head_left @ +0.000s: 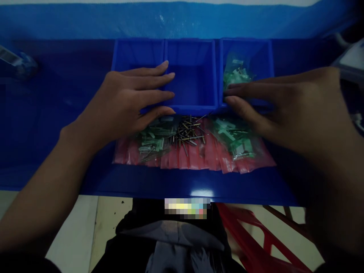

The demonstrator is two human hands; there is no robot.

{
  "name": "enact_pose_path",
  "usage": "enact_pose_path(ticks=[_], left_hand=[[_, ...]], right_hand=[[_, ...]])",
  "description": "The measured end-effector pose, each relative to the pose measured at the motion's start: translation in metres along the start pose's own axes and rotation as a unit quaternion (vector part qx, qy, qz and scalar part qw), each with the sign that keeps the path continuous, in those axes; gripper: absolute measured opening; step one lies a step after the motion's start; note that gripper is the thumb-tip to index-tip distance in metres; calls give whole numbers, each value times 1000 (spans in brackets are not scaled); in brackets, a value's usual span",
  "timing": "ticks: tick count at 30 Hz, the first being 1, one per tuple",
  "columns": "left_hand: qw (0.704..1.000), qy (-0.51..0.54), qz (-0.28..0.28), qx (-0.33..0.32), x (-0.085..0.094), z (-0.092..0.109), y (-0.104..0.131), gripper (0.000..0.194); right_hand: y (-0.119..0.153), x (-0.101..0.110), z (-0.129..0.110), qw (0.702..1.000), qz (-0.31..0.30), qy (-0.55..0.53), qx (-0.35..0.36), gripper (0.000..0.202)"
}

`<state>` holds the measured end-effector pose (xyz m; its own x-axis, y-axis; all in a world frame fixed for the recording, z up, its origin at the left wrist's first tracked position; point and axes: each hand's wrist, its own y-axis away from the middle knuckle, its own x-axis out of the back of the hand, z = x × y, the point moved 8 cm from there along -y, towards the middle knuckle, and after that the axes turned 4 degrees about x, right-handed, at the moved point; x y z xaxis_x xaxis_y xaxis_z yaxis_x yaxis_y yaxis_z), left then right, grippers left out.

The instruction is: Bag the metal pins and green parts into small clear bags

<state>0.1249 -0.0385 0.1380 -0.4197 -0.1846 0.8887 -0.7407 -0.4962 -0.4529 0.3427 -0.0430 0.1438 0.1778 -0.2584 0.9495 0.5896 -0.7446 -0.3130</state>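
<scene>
blue table (51,125) — three blue bins (193,76) in a row | pink bags (196,155) | loose metal pins (187,132)

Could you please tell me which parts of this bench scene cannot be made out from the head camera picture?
- Left blue plastic bin: its floor and contents are hidden by the left hand.
- Front lip of the right blue plastic bin: covered by the right hand.
- Small green plastic parts in a clear bag: too blurred to identify.
- Grey object at the right edge: cut off.
- Label below the bench: pixelated.
</scene>
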Motion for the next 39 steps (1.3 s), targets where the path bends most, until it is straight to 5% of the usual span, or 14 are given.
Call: enact_pose_path(ticks=[5,13,19,24,32,39], left_hand=[[1000,0,-1,-6,-1,-1,0,30],[1000,-4,-5,4,-3,-3,1,26],[999,7,-32,23,-9,-6,0,26],[999,2,-33,27,-10,-8,0,28],[999,9,-8,33,-7,-6,0,26],[999,-28,25,14,-5,1,-1,31]], right_hand=[[3,7,19,999,8,22,-38,53],[-2,-20,13,991,-62,-76,86,61],[23,23,0,990,-15,-79,114,42],[53,21,-34,972,-76,-67,214,42],[33,32,-29,985,-3,-63,158,20],[28,10,-33,978,-64,-52,191,31]])
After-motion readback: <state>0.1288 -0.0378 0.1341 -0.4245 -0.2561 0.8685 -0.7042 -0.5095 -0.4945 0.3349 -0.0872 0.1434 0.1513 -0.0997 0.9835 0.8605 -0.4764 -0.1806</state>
